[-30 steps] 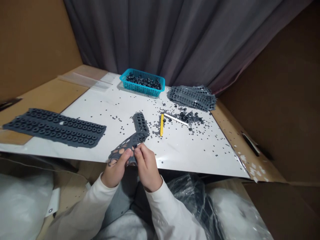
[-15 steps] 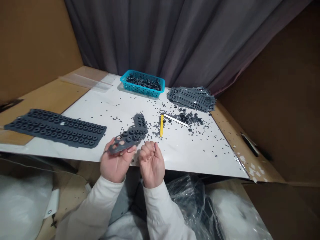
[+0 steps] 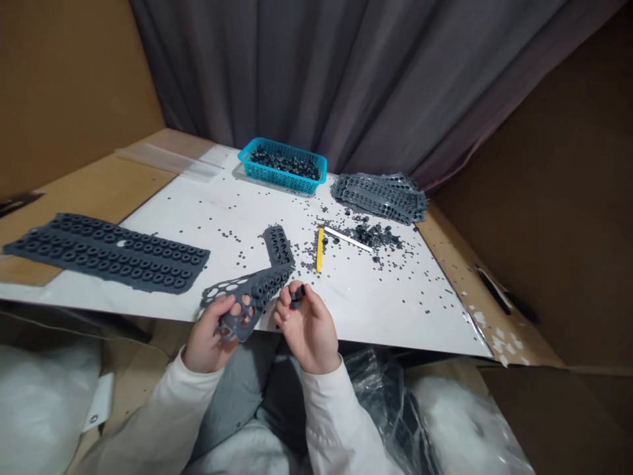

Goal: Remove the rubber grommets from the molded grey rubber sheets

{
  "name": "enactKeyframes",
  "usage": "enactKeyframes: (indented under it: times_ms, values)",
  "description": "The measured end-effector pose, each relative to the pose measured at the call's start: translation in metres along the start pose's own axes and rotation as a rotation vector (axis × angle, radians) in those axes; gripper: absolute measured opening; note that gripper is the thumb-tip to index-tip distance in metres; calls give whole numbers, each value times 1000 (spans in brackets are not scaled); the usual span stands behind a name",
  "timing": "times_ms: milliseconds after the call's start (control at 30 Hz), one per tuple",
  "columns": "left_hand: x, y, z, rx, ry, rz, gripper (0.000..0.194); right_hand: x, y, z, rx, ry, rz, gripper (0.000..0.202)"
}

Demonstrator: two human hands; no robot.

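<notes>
My left hand (image 3: pixel 208 343) grips the near end of a dark grey moulded rubber sheet (image 3: pixel 271 280), thumb on top. Round holes fill that near end, while raised rubber rings still line its middle and the far end, which bends away over the table edge area. Close to the sheet's right side, my right hand (image 3: pixel 314 333) is turned palm up. Its curled fingers and thumb hold small black rubber rings (image 3: pixel 299 295); their exact number is unclear. To the left lies a full rubber sheet (image 3: pixel 113 254) with rows of rings and a small white spot.
A blue basket (image 3: pixel 281 178) full of small black parts stands at the back. Right of it are stacked grey sheets (image 3: pixel 380 196) and a pile of dark bits (image 3: pixel 378 234). A yellow-handled tool (image 3: pixel 319 251) touches a white strip (image 3: pixel 349 239). Dark specks litter the white tabletop (image 3: pixel 386 303).
My left hand has moved lower left, swinging the held sheet so its holed end shows. My right hand has opened from a tighter curl, and black rings now show in its fingers.
</notes>
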State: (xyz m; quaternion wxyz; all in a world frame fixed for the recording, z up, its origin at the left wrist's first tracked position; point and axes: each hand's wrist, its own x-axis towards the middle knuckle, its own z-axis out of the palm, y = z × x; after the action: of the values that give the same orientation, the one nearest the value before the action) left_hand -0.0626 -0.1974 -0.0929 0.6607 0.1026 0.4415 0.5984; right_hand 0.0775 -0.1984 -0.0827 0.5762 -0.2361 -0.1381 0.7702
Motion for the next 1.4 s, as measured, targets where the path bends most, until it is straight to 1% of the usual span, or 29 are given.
enactKeyframes:
  times_ms: [67,133,233,333,400,433,467,533,600,667,733,767,833,933,1000,1100,1167,1267,1300,1400]
  values:
    - [-1,0,1,-36,1,-72,9,1,0,0,33,45,35,13]
    - [-3,0,6,-63,36,-98,9,3,-1,-1,63,77,54,13]
    - [-5,-1,13,-101,76,-91,13,4,-3,-1,93,114,69,14]
    - [-3,-4,12,-67,64,-32,17,3,-6,-2,118,175,70,17]
    - [-1,-5,5,70,12,5,17,3,-9,-3,104,206,59,9]
    - [0,-5,1,187,-37,31,18,3,-10,-4,79,209,52,3]
    - [1,-3,-3,334,-101,66,19,3,-12,-4,41,203,43,7]
    - [0,2,-9,658,-210,184,20,4,-14,-5,-69,175,28,24]
    - [-2,9,-12,905,-243,332,15,5,-14,-4,-222,156,13,37]
    - [-3,14,-12,995,-235,461,7,6,-11,-4,-428,169,-53,41]
    - [-3,17,-11,997,-242,521,11,7,-6,-3,-688,157,-148,35]
    - [-3,18,-11,995,-251,519,11,6,-3,-3,-826,133,-196,31]
    - [-2,18,-9,992,-261,444,8,3,1,-3,-1089,78,-271,26]
    - [0,15,-8,923,-265,294,20,-3,1,-3,-1390,79,-364,26]
    - [1,11,-7,824,-252,246,17,-8,-4,-2,-1547,61,-385,29]
    - [3,5,-6,719,-264,246,11,-11,-14,2,-1733,-30,-357,29]
    - [4,3,-4,679,-327,273,11,-10,-21,4,-1788,-82,-328,29]
    - [5,0,4,686,-464,289,11,-6,-26,4,-1762,-157,-303,23]
    - [5,-1,7,713,-476,296,12,-5,-26,4,-1734,-177,-305,20]
    - [5,-6,17,812,-438,273,22,-3,-21,-1,-1625,-202,-327,17]
